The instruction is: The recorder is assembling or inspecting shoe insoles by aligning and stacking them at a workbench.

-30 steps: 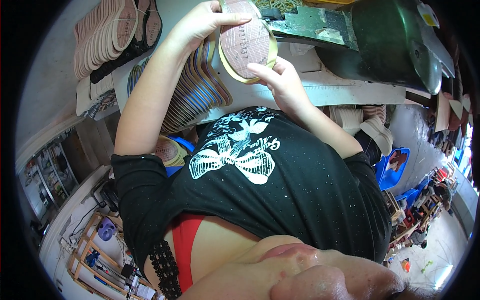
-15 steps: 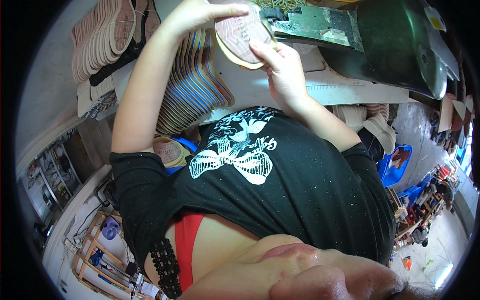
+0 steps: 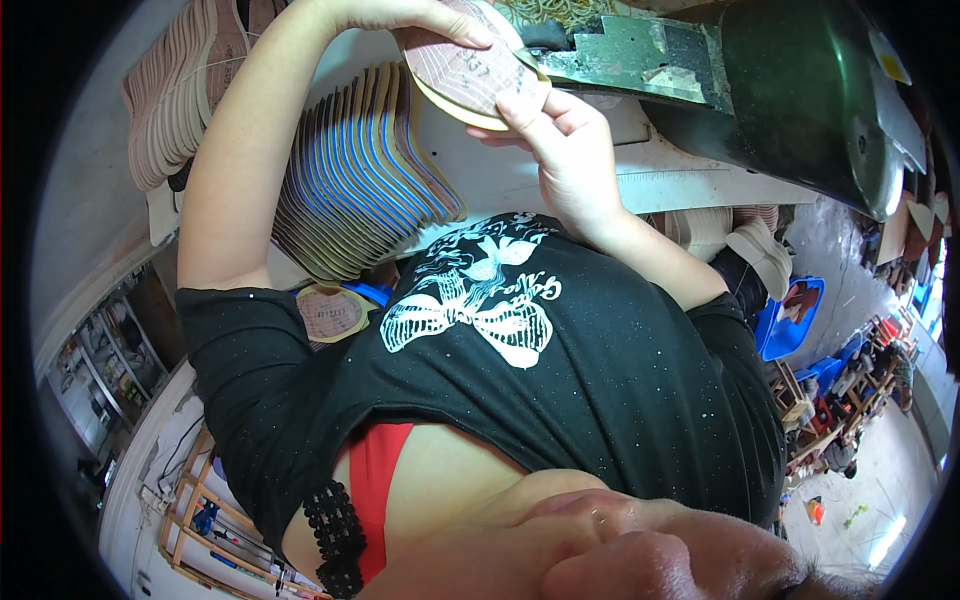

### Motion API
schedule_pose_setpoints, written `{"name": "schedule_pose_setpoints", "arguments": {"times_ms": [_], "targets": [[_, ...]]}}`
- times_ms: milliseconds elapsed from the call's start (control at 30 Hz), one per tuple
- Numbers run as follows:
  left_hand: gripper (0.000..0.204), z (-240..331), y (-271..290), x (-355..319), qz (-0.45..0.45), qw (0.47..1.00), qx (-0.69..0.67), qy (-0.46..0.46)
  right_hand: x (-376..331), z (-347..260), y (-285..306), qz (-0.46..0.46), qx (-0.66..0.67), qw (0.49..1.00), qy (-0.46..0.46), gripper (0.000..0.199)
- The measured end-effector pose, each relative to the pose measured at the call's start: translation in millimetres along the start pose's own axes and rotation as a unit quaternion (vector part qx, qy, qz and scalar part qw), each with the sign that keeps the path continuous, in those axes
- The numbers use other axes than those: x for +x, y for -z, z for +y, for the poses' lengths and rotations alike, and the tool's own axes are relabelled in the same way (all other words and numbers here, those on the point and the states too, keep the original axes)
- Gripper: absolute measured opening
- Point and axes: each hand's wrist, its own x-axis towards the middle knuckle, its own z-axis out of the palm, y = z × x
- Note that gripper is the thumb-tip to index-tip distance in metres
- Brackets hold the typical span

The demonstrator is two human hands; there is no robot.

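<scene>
Held between my two hands is a shoe insole (image 3: 455,72) with a pinkish printed top and a pale yellow rim. My left hand (image 3: 425,18) grips its upper edge, the thumb laid across the top face; the other fingers are mostly out of sight. At the lower right edge my right hand (image 3: 570,135) pinches it, thumb on top and fingers beneath. The insole's right edge lies close beside the tip of a green machine arm (image 3: 640,58); whether they touch I cannot tell. Below my left hand, a fanned row of insoles (image 3: 360,180) with blue and yellow edges covers the white table.
A tied bundle of pale insoles (image 3: 185,90) lies at the far left. The dark green machine body (image 3: 810,90) fills the upper right. Tangled yellowish thread (image 3: 555,10) sits behind its arm. A round-ended insole (image 3: 332,312) shows by my left sleeve. A blue chair (image 3: 790,320) stands at right.
The insole has shifted a little left and turned slightly in my hands. My left forearm has swung left, and my right hand still pinches the lower edge.
</scene>
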Motion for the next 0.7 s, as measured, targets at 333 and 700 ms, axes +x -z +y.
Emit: {"name": "schedule_pose_setpoints", "arguments": {"times_ms": [333,700], "targets": [[0.025,19.4,-7.1,-22.0,0.022,0.999,0.001,0.037,-4.4,0.0,9.3,-0.006,-0.062,0.998,-0.005,0.025],[0.068,89.0,-80.4,-140.1,0.296,0.895,0.325,-0.07,-9.6,-38.9,33.5,-0.122,-0.485,0.715,0.489,0.029]]}}
